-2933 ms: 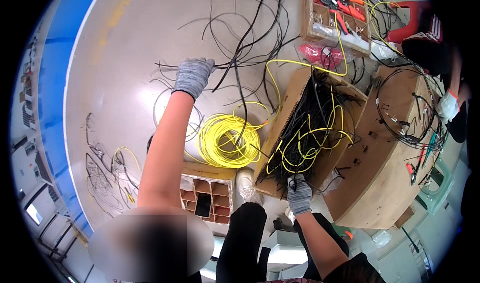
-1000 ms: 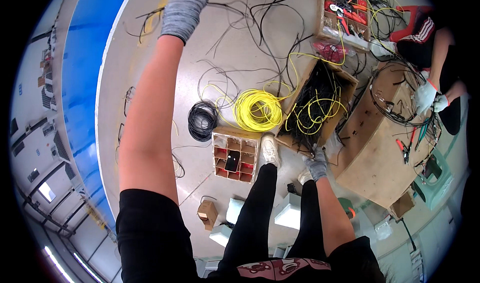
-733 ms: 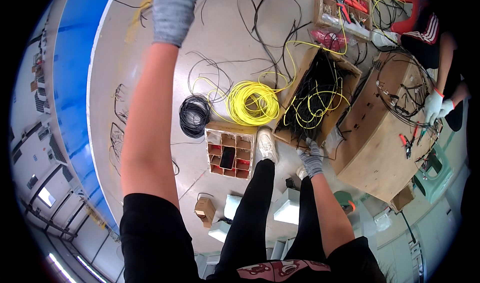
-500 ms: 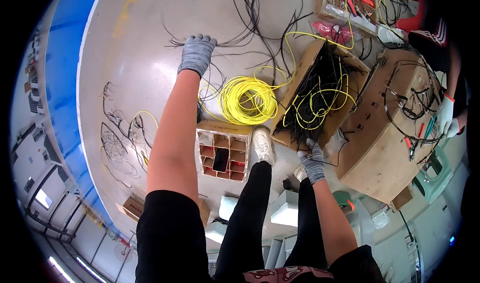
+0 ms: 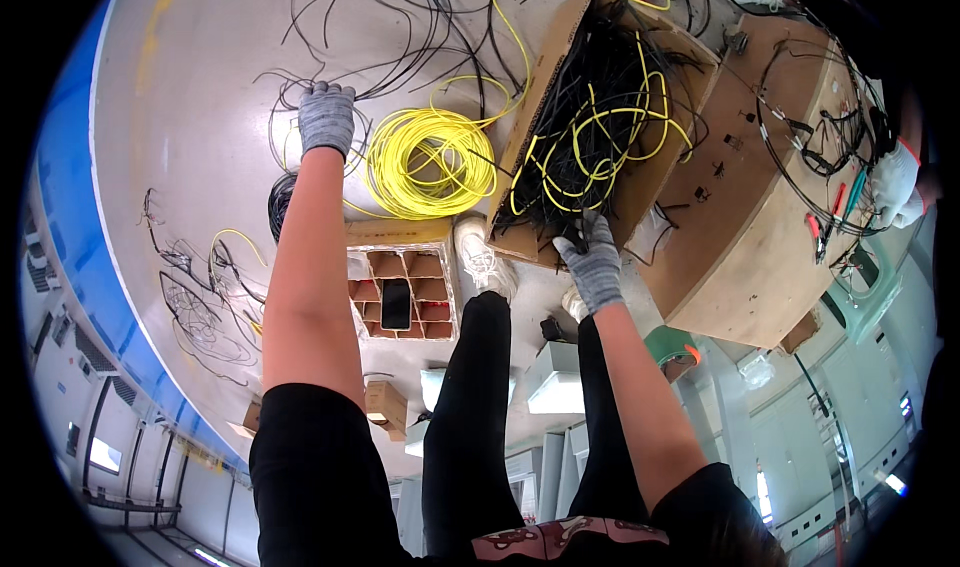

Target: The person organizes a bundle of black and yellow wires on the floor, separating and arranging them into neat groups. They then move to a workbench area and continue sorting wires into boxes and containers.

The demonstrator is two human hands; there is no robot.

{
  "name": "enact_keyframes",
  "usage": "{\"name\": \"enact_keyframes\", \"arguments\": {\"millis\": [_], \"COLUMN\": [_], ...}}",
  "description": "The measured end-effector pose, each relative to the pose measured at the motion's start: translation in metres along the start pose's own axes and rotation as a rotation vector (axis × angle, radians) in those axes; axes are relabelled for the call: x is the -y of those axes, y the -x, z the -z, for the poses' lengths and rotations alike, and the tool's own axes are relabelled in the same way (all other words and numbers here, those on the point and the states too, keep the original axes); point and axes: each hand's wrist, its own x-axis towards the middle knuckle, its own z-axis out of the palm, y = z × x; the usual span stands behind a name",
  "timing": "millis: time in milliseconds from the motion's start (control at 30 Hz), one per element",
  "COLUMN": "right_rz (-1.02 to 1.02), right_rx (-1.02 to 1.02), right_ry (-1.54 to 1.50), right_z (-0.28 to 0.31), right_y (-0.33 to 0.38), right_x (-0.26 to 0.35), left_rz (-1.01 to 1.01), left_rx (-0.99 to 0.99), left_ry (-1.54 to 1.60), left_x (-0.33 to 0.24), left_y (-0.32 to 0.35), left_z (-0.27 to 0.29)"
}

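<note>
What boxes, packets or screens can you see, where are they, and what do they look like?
Wire box: open brown cardboard by the right hand, full of black and yellow wires.
Divider box: brown grid of cells on the floor.
Phone: dark flat screen in one cell.
Small box: brown, shut, on the floor.

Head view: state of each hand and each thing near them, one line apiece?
Left hand: gloved, stretched out over the floor by the yellow coil, grip not visible.
Right hand: gloved, fingers closed on black wires at the box's near edge.
Yellow cable coil: coiled, lying flat on the floor.
Cardboard box: open, full of black and yellow wires.
Divided carton: open, a phone in one cell.
Wooden bench: wires and tools on top.
</note>
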Motion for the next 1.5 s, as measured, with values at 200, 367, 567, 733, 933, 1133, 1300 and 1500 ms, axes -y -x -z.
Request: {"name": "enact_keyframes", "arguments": {"millis": [200,367,567,733,933,1133,1300,1500], "right_rz": [-0.016,-0.076,-0.313,-0.229,-0.25,-0.185,-0.119,-0.167], "right_rx": [0.015,-0.087,0.354,0.181,0.023,-0.059,-0.09,-0.164], "right_ry": [-0.048,-0.581,-0.509,-0.652,-0.741,-0.812,-0.81,-0.814], "right_z": [0.0,-0.008,-0.009,0.026,0.054,0.049,0.036,0.035], "right_y": [-0.024,-0.051,-0.067,-0.053,-0.023,-0.019,-0.016,-0.024], "right_x": [0.045,0.022,0.068,0.047,0.005,0.013,0.013,0.0], "left_rz": [0.249,0.098,-0.066,0.071,0.143,0.223,0.483,0.415], "left_rx": [-0.275,-0.478,-0.274,-0.366,-0.157,-0.083,-0.09,0.028], "left_ry": [0.298,0.839,1.389,1.481,1.612,1.564,1.928,1.949], "left_x": [-0.024,-0.106,-0.21,-0.241,-0.252,-0.283,-0.318,-0.305], "left_y": [0.024,0.088,0.134,0.113,0.066,-0.016,-0.075,0.008], "left_z": [0.02,0.121,0.153,0.161,0.157,0.128,0.108,0.14]}}
